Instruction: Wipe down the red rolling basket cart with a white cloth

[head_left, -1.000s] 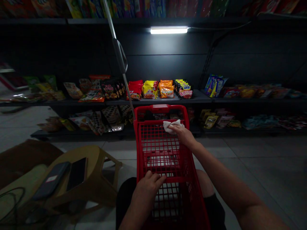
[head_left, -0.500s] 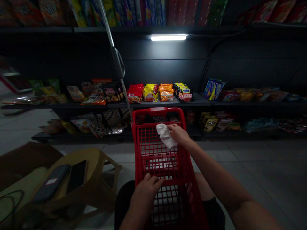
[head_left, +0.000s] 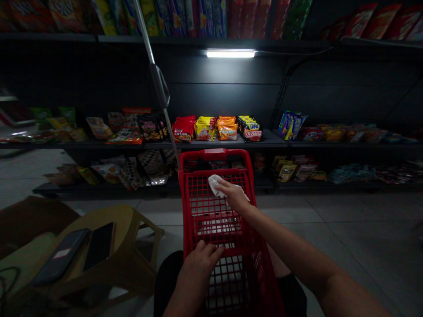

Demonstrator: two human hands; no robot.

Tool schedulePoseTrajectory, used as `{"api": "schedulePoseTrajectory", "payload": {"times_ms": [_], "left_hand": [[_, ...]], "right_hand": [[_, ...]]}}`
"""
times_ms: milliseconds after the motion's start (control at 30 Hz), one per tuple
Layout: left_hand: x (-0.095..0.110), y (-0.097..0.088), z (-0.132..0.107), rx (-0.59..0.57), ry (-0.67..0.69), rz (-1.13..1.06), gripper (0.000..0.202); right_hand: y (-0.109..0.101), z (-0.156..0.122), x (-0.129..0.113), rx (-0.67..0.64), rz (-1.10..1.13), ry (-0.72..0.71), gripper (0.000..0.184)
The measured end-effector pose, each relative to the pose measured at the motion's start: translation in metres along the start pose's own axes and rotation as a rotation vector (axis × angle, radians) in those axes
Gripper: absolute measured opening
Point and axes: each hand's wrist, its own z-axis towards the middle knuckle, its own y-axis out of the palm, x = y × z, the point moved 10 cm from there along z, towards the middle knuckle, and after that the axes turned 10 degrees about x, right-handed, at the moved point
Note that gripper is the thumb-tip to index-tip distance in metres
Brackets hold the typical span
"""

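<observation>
Pressing a white wipe (head_left: 216,185) onto the mesh of a red cart (head_left: 214,154), with the right hand (head_left: 233,196) reaching out toward 12 o'clock. Its fingers (head_left: 226,188) lie pretty flat on the wipe, pinning it down, so it looks more like a press than a real grip. Can't tell whether the thumb closes under it. The left hand (head_left: 200,266) sits near 6 o'clock, fingers curled loosely over a bar of the cart, mostly closed. My guess is it's there to steady the cart against the pressure from the other arm.

The cart stands right in front of the black shorts (head_left: 165,273), and the person looks seated, which would put the cart within easy reach. Around 8 o'clock, a tan stool (head_left: 109,215) holds a phone (head_left: 99,240) and a dark tablet (head_left: 61,251), probably parked there to keep them handy. A metal pole (head_left: 142,31) rises past the cart at about 11 o'clock. Straight ahead at 12, snack bags (head_left: 205,130) sit in tidy rows on a dark shelf (head_left: 274,140), right under a tube light (head_left: 230,53), likely placed to show them off.
</observation>
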Motion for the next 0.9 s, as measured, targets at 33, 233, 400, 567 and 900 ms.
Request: {"api": "schedulePoseTrajectory", "payload": {"times_ms": [33, 233, 400, 567, 900], "left_hand": [[0.000, 0.000, 0.000, 0.002, 0.002, 0.004, 0.052], [-0.003, 0.005, -0.001, 0.030, 0.004, -0.018, 0.051], [-0.004, 0.008, -0.001, 0.015, -0.002, -0.016, 0.049], [-0.007, 0.011, 0.001, 0.003, 0.015, 0.011, 0.051], [-0.008, 0.017, 0.001, -0.014, 0.005, 0.001, 0.053]], "right_hand": [[0.001, -0.007, -0.016, -0.041, 0.066, -0.056, 0.052], [0.017, -0.067, -0.116, -0.430, 0.364, -0.517, 0.032], [0.024, 0.015, -0.071, -0.218, 0.179, -0.384, 0.039], [0.044, 0.066, -0.032, -0.070, -0.014, -0.266, 0.060], [0.050, -0.034, -0.118, -0.381, 0.322, -0.467, 0.042]]}}
